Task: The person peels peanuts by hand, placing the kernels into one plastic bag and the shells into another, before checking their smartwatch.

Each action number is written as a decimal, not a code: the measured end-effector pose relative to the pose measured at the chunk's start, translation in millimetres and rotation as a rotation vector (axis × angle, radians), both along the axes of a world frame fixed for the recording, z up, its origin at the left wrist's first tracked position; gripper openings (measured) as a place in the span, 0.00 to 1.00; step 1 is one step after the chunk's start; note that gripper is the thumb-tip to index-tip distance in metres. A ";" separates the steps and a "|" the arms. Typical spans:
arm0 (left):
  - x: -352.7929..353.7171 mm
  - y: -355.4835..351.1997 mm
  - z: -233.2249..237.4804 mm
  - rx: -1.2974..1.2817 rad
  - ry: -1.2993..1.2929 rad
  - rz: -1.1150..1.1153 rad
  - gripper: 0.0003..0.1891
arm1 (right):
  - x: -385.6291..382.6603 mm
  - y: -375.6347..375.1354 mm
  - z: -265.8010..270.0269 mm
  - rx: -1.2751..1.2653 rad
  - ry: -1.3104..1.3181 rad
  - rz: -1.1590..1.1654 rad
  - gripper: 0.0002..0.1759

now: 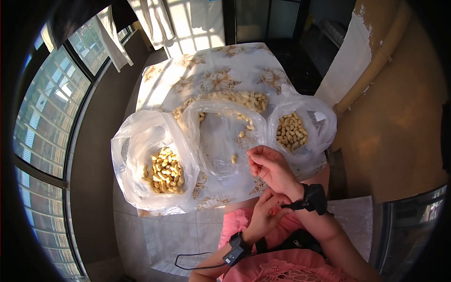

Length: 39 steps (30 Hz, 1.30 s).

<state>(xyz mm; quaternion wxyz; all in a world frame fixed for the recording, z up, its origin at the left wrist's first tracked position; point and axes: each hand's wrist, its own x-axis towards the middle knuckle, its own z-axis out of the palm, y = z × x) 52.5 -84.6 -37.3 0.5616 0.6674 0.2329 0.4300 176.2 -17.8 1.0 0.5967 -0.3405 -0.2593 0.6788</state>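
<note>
My right hand [272, 170] hovers over the table's front edge, its fingers loosely curled and closed, with nothing visible in them. A black wristband device [314, 198] sits around my right wrist. Just below, my left hand [267, 214] has its fingers closed at the loose end of that band's strap. A second black device [236, 249] with a cable is on my left wrist. Nearest my right hand is a single peanut [234, 159] in the middle clear plastic bag [213, 141]. Unshelled peanuts [164, 171] fill the bottom of the left plastic bag [124, 164].
The right plastic bag [324, 124] holds more unshelled peanuts [291, 131]. Behind the middle bag lies a long heap of peanuts [239, 98]. A floral tablecloth [218, 77] covers the table. Windows [51, 108] line the left; a brown surface [394, 127] stands at right.
</note>
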 end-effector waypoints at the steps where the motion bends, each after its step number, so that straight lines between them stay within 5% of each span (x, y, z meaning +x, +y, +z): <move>1: -0.9 2.3 -0.4 0.038 0.031 -0.025 0.15 | 0.6 0.4 -3.3 -0.008 0.018 -0.021 0.08; 11: -8.9 9.4 0.2 0.202 0.101 -0.049 0.16 | 4.8 -1.5 -12.5 -0.098 0.227 -0.069 0.08; 22: -11.0 5.9 -3.1 -0.144 0.129 -0.224 0.10 | 5.6 1.6 -4.0 -0.164 0.396 -0.138 0.08; 24: -11.7 9.3 -3.7 -0.025 0.145 -0.205 0.08 | 3.8 1.0 -9.5 -0.166 0.383 -0.132 0.08; 27: -14.5 13.8 -1.3 0.070 0.119 -0.183 0.09 | -0.7 -0.8 -11.6 -0.180 0.261 -0.153 0.08; 29: -17.9 15.1 -2.1 0.052 0.076 -0.187 0.12 | -4.3 -2.9 -8.1 -0.018 -0.380 -0.141 0.07; 31: -21.9 11.9 -8.5 -0.332 0.071 -0.230 0.11 | -4.9 -4.1 -15.2 0.053 -0.423 -0.100 0.06; 33: -21.0 8.9 -13.7 -0.335 0.050 -0.210 0.11 | -7.2 -5.0 -18.0 0.402 -0.903 -0.116 0.05; 39: -15.4 2.2 -31.0 -0.212 0.069 -0.213 0.08 | -12.1 -4.8 -7.9 0.288 -0.832 -0.044 0.07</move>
